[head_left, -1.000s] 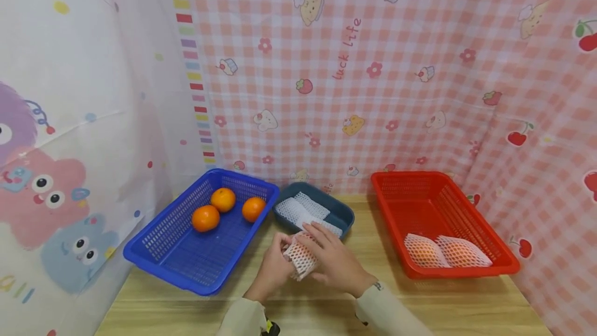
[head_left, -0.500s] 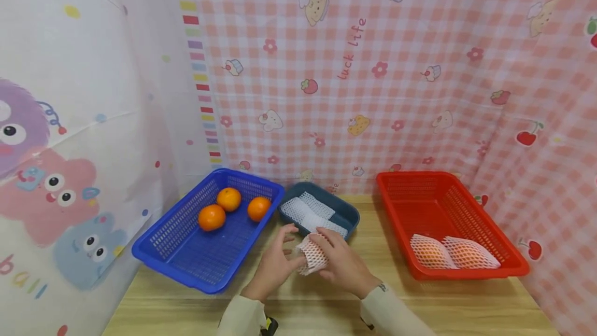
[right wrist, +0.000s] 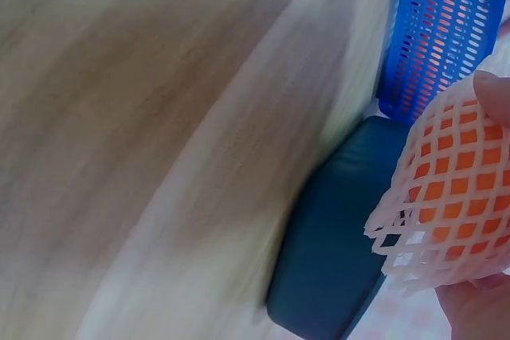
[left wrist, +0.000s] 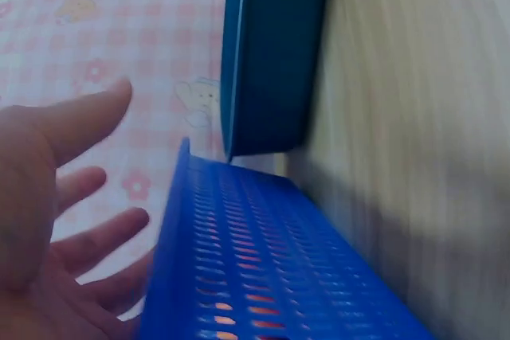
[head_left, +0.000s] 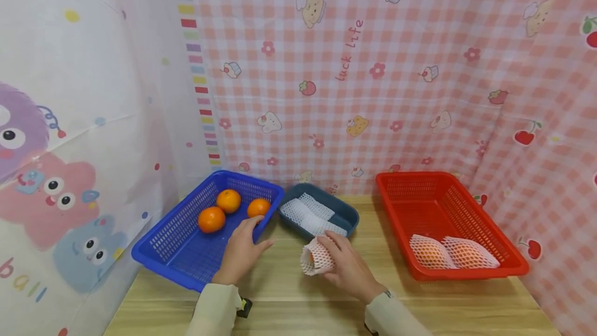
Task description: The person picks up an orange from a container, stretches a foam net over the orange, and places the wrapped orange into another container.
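Note:
In the head view my right hand (head_left: pixel 347 267) holds an orange in a white foam net sleeve (head_left: pixel 318 256) over the table, its fingers and thumb curled round the net. Orange skin shows through the mesh (right wrist: pixel 462 177) in the right wrist view. My left hand (head_left: pixel 241 253) is at the right rim of the blue basket (head_left: pixel 186 261), with fingers spread and nothing in them. Inside that basket lie an orange (head_left: pixel 211 220) at the front left, another orange (head_left: pixel 228 200) behind it, and a third orange (head_left: pixel 258 208) by the right wall, partly overlapped by my left fingertips.
A dark teal tray (head_left: pixel 347 211) with several white foam nets (head_left: pixel 310 214) stands at the back middle. On the right is a red basket (head_left: pixel 420 206) holding two net-wrapped oranges (head_left: pixel 468 253). Checked cloth (head_left: pixel 280 92) hangs behind the wooden table (head_left: pixel 298 310).
My left hand has let go of the netted orange and moved left to the blue basket's rim. The right hand keeps hold of the netted orange, nearly in place.

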The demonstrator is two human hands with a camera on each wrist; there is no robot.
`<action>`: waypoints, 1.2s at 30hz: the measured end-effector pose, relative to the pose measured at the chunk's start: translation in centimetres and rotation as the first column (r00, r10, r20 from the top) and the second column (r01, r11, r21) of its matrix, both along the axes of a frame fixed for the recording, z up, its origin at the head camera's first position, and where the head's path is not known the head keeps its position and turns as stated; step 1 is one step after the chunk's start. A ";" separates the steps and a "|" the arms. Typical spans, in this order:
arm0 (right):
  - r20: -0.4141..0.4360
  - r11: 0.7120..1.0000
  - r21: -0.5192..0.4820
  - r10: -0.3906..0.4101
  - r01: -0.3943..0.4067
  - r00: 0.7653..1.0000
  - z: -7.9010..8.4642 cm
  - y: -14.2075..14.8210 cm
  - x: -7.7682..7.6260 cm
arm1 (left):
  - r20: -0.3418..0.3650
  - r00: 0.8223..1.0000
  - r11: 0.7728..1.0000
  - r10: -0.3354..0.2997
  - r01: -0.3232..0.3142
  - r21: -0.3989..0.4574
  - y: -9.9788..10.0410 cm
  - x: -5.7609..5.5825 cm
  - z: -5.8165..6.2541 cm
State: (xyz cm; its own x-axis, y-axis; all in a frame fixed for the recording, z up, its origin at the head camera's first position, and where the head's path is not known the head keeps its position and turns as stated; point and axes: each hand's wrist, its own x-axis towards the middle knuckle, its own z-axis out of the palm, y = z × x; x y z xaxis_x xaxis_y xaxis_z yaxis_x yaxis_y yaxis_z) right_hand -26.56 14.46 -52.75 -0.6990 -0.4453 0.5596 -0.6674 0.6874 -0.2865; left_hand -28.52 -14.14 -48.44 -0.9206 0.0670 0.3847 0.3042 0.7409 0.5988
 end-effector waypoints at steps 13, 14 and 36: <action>0.018 0.993 -0.071 -0.089 0.090 0.996 1.2 1.4 0.3 | 0.076 0.993 0.990 0.090 -0.081 -0.115 -1.1 0.4 -0.7; 0.017 0.992 -0.077 -0.096 0.097 0.995 1.5 1.6 0.2 | 0.078 0.993 0.990 0.094 -0.084 -0.115 -1.1 0.4 -0.6; 0.063 0.872 -0.194 -0.447 0.450 0.892 6.7 13.0 -4.4 | 0.051 0.995 0.990 0.091 -0.085 -0.113 -1.0 0.4 -1.2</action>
